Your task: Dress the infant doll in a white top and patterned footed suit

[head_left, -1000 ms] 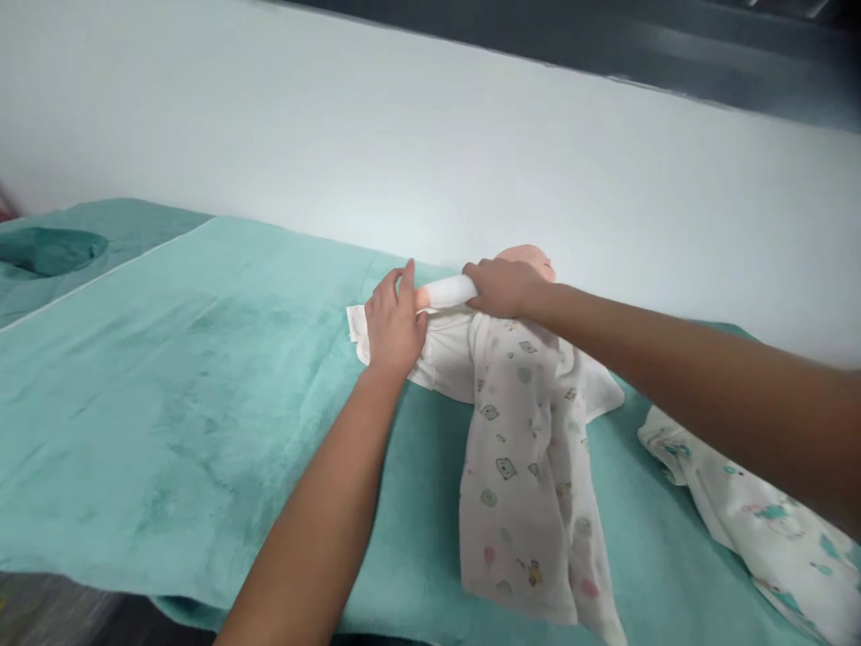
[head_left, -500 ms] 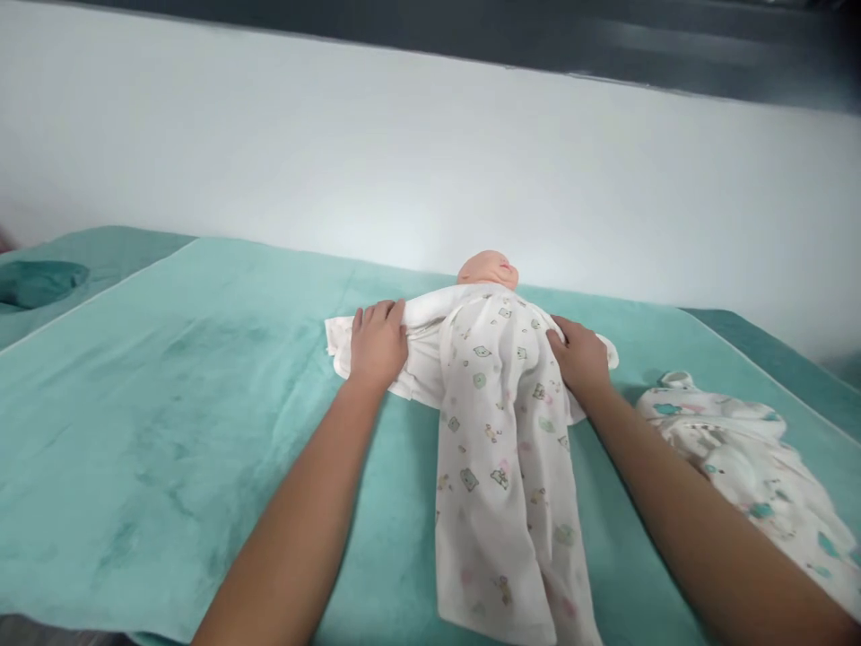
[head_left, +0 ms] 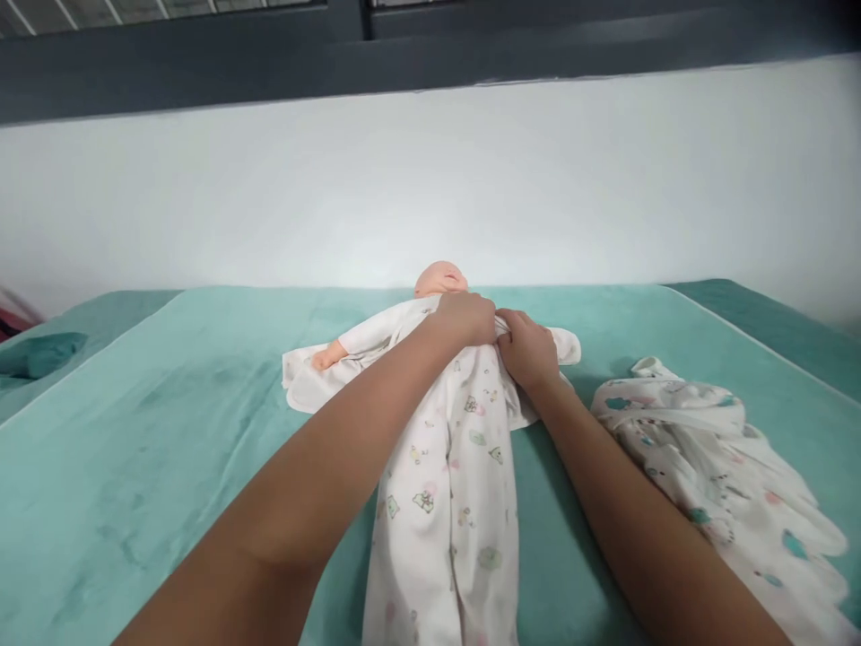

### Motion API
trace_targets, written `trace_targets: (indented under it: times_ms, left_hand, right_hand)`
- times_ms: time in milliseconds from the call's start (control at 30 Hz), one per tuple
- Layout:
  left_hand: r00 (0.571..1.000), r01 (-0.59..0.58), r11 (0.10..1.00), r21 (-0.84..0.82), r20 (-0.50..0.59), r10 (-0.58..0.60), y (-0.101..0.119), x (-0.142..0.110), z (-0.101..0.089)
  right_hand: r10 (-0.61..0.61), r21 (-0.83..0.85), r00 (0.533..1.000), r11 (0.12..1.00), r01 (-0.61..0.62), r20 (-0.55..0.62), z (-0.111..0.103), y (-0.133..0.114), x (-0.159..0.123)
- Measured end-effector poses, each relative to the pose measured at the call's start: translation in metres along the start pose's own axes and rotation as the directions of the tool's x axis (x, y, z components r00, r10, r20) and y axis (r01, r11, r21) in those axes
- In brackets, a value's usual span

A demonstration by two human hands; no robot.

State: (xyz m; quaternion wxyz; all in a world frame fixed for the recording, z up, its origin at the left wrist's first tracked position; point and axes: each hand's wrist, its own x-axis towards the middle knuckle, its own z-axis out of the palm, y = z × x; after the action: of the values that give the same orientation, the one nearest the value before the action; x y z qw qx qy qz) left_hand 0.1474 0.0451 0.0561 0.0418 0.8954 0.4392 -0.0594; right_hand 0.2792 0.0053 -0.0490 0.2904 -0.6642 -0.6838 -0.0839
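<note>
A baby doll (head_left: 440,278) lies on its back, its head toward the wall. White baby clothes with small green and pink prints, seen as a printed baby garment (head_left: 423,502), cover its body and run down toward me. On the left, the doll's hand (head_left: 329,355) shows outside a white sleeve. Across the doll's chest reaches my left hand (head_left: 469,318), its fingers curled on the cloth near the neck. Close beside it, my right hand (head_left: 528,350) pinches the garment's edge at the doll's shoulder. My fingertips are partly hidden.
A teal sheet (head_left: 168,449) covers the bed. To the right lies a crumpled white garment with teal prints (head_left: 713,467), close to my right forearm. Behind the bed stands a white wall (head_left: 430,188) below a dark window frame (head_left: 430,54). Darker teal cloth (head_left: 40,354) lies far left.
My left hand has left the spread sleeve on the left and moved right to the doll's chest. The doll's hand now shows there. My right hand has shifted inward, and the view has tilted.
</note>
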Motion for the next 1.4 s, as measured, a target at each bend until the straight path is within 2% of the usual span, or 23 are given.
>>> trace_targets:
  times_ms: [67,167,300,400,500,633,767,867,1000,1100,1200,1300,1400]
  left_hand:
    - [0.994,0.039,0.997,0.069,0.099,-0.046,0.014,0.021,0.002]
    - [0.992,0.085,0.989,0.12,0.084,-0.095,0.025,0.031,0.009]
    - [0.996,0.066,0.988,0.14,0.045,-0.073,0.015,0.015,0.002]
    - [0.998,0.061,0.992,0.106,-0.009,-0.06,-0.003,-0.005,-0.014]
    - [0.993,0.094,0.994,0.05,-0.079,-0.09,-0.02,-0.022,-0.025]
    - [0.979,0.147,0.989,0.017,-0.143,-0.143,-0.035,-0.036,-0.026]
    - [0.968,0.181,0.983,-0.022,-0.175,-0.182,-0.046,-0.044,-0.022]
    - [0.972,0.172,0.985,-0.02,-0.16,-0.173,-0.049,-0.047,-0.022]
    - [0.974,0.144,0.989,-0.03,-0.17,-0.147,-0.045,-0.051,-0.021]
    - [0.979,0.09,0.995,-0.05,-0.18,-0.097,-0.042,-0.056,-0.021]
    - [0.968,0.091,0.991,-0.096,-0.225,-0.111,-0.045,-0.062,-0.021]
    - [0.944,0.117,0.984,-0.138,-0.292,-0.153,-0.051,-0.063,-0.021]
    - [0.95,0.132,0.983,-0.131,-0.265,-0.163,-0.049,-0.058,-0.015]
  right_hand:
    - [0.026,0.028,1.0,0.999,-0.026,-0.012,-0.002,0.003,0.001]
    - [0.079,0.106,0.996,0.992,-0.075,-0.03,-0.003,0.007,0.001]
    - [0.241,0.32,0.968,0.925,-0.206,-0.073,0.0,0.014,0.003]
    - [0.379,0.543,0.916,0.801,-0.252,-0.134,0.003,0.022,0.005]
    - [0.472,0.692,0.874,0.669,-0.271,-0.114,0.004,0.031,0.006]
    - [0.489,0.68,0.872,0.648,-0.344,-0.025,0.005,0.037,0.004]
    - [0.505,0.671,0.863,0.647,-0.362,-0.022,0.006,0.039,0.002]
    - [0.519,0.678,0.855,0.633,-0.374,-0.014,0.008,0.041,0.003]
    - [0.578,0.675,0.816,0.609,-0.416,-0.019,0.011,0.042,0.005]
    - [0.622,0.716,0.783,0.55,-0.43,-0.007,0.012,0.042,0.005]
    - [0.665,0.777,0.746,0.448,-0.441,0.039,0.014,0.042,0.006]
    - [0.656,0.815,0.755,0.425,-0.394,0.023,0.017,0.042,0.007]
    - [0.646,0.908,0.762,0.348,-0.235,-0.05,0.018,0.04,0.008]
